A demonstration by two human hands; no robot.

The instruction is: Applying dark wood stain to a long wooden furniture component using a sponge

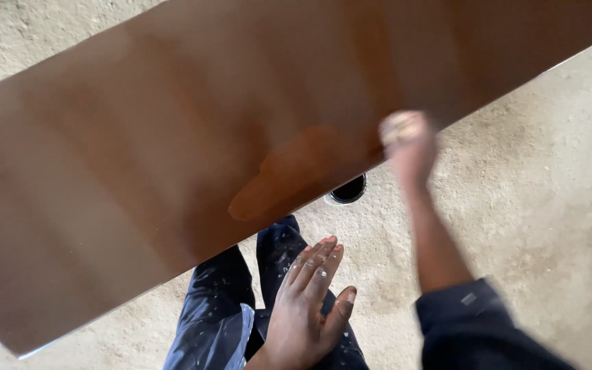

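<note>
A large glossy brown wooden board (173,151) lies slanted across the upper and left part of the view, with a darker wet-looking patch (289,171) near its lower edge. My right hand (409,140) is blurred at that edge, fingers curled; whether it holds anything is unclear. My left hand (306,305) hovers flat and empty below the board, above my dark, paint-flecked trousers (220,308).
A small round tin (347,190) with a dark inside stands on the ground, half hidden under the board's edge. Rough pale sandy ground (536,205) surrounds the board. My dark right sleeve (477,329) fills the lower right.
</note>
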